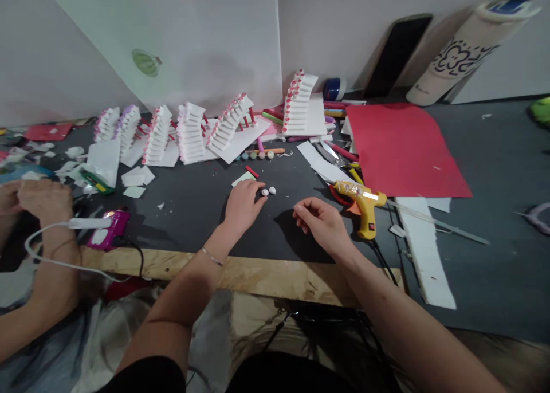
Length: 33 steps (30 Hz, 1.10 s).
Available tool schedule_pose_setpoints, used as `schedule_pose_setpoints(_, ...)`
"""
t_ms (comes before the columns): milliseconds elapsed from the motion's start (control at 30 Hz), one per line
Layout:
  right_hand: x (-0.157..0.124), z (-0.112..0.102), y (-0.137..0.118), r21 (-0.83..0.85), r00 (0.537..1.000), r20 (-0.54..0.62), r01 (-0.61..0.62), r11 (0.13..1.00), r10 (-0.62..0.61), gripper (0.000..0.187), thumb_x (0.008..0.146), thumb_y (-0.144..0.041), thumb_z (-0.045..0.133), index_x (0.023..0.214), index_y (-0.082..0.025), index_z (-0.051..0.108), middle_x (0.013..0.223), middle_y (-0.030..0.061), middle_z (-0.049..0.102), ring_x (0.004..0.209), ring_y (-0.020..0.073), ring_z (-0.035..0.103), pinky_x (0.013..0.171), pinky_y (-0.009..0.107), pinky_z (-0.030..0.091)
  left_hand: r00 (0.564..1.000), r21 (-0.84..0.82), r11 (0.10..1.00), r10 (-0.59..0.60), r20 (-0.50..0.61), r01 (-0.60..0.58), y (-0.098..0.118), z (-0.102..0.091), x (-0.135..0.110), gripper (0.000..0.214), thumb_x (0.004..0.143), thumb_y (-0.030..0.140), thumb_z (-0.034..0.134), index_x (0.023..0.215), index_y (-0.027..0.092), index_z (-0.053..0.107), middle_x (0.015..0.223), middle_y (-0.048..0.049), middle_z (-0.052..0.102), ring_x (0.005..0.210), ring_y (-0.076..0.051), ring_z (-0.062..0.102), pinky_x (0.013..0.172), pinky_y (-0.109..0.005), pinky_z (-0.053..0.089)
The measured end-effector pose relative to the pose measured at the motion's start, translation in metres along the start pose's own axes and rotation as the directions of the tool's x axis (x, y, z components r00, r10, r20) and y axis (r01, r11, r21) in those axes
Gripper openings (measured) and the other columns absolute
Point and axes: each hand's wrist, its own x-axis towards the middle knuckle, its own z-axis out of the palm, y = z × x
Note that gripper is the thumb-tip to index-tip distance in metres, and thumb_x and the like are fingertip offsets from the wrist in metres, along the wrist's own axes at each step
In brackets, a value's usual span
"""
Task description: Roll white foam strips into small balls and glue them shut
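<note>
My left hand (243, 204) rests on the dark grey mat (193, 209), fingers bent, its fingertips touching two small white beads (268, 191). My right hand (320, 221) hovers just right of it, fingers curled loosely inward; whether it holds anything is hidden. A yellow glue gun (364, 205) lies close to the right of my right hand. Behind the beads lie a small red stick (252, 171) and a pale paper scrap (243, 179).
Several white foam staircase models (193, 132) line the back by the wall. A red paper sheet (404, 149) and white foam strip (425, 250) lie right. Another person's hands (40, 201) work at the left near a pink glue gun (107, 228). A wooden board edge (258, 272) runs along the front.
</note>
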Motion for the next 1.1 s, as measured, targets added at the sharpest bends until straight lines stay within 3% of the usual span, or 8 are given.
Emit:
schedule_pose_setpoints(100,0.003,0.0,0.0,0.104,0.998,0.016,-0.059,0.993,0.057,0.043,0.07,-0.06,0.068,0.077,-0.018,0.064,0.07,0.0021,0.067,0.048,0.0081,0.051,0.042,0.022,0.039,0.993,-0.007,1.0,-0.013,-0.119,0.012,0.005,-0.007,-0.002,0.017,0.087,0.025,0.062,0.103,0.02,0.065,0.098,-0.0076,0.066,0.091,-0.023,0.059,0.081,-0.035,0.045)
schedule_pose_setpoints(233,0.003,-0.001,0.0,0.188,0.996,0.022,-0.091,0.978,0.089,0.043,0.069,-0.056,0.07,0.087,-0.017,0.069,0.076,0.003,0.069,0.052,0.0093,0.055,0.039,0.021,0.04,0.968,-0.122,0.99,0.036,-0.25,-0.068,0.022,-0.013,-0.011,0.025,0.095,0.033,0.049,0.08,0.02,0.063,0.078,-0.0044,0.063,0.077,-0.017,0.057,0.072,-0.029,0.043)
schedule_pose_setpoints(367,-0.003,-0.001,-0.003,0.106,0.997,0.058,-0.056,0.993,0.05,0.036,0.075,-0.051,0.066,0.09,-0.018,0.07,0.063,-0.0013,0.064,0.043,0.0077,0.05,0.037,0.02,0.037,0.964,-0.168,0.952,0.238,-0.116,-0.255,0.041,-0.005,-0.021,0.038,0.097,0.047,0.041,0.08,0.018,0.061,0.075,-0.0044,0.062,0.072,-0.016,0.056,0.066,-0.027,0.041)
schedule_pose_setpoints(533,-0.008,0.0,-0.007,-0.019,0.992,0.126,-0.015,1.0,0.017,0.032,0.08,-0.049,0.061,0.072,-0.018,0.064,0.054,-0.0035,0.058,0.037,0.006,0.045,0.036,0.02,0.035,0.984,-0.024,0.984,0.175,-0.026,-0.176,0.048,0.002,-0.025,0.046,0.1,0.047,0.027,0.084,0.019,0.059,0.075,-0.005,0.062,0.071,-0.017,0.057,0.058,-0.025,0.037)
schedule_pose_setpoints(767,-0.01,0.006,-0.009,0.029,0.993,0.111,0.037,0.999,-0.04,0.035,0.075,-0.054,0.065,0.073,-0.019,0.062,0.058,-0.0027,0.061,0.04,0.0074,0.047,0.038,0.021,0.039,0.951,0.023,0.954,0.3,-0.075,-0.299,0.045,0.001,-0.023,0.046,0.102,0.036,0.021,0.074,0.019,0.053,0.066,-0.004,0.055,0.066,-0.016,0.055,0.055,-0.026,0.034)
schedule_pose_setpoints(900,-0.011,0.006,-0.006,-0.03,0.988,0.094,0.129,0.991,-0.125,0.034,0.074,-0.052,0.067,0.077,-0.019,0.064,0.06,-0.0018,0.063,0.044,0.0089,0.05,0.041,0.022,0.04,0.946,0.031,0.955,0.297,-0.132,-0.295,0.046,0.003,-0.024,0.043,0.102,0.033,0.02,0.075,0.019,0.051,0.065,-0.0025,0.053,0.064,-0.015,0.054,0.057,-0.026,0.035)
schedule_pose_setpoints(1000,-0.013,-0.003,-0.016,-0.151,0.975,0.005,0.222,0.963,-0.223,0.032,0.076,-0.05,0.067,0.07,-0.02,0.059,0.056,-0.0027,0.06,0.047,0.0097,0.051,0.045,0.022,0.04,0.946,0.023,0.954,0.299,-0.123,-0.299,0.046,0.007,-0.025,0.041,0.102,0.032,0.021,0.077,0.019,0.051,0.067,-0.0024,0.055,0.065,-0.016,0.055,0.057,-0.026,0.035)
schedule_pose_setpoints(1100,-0.005,-0.026,-0.037,-0.366,0.926,-0.159,0.268,0.891,-0.343,0.034,0.08,-0.049,0.063,0.064,-0.021,0.052,0.049,-0.0049,0.052,0.046,0.0096,0.047,0.048,0.022,0.038,0.937,0.02,0.94,0.34,-0.078,-0.339,0.048,0.012,-0.027,0.037,0.102,0.03,0.024,0.081,0.019,0.053,0.072,-0.0031,0.058,0.068,-0.016,0.056,0.059,-0.027,0.036)
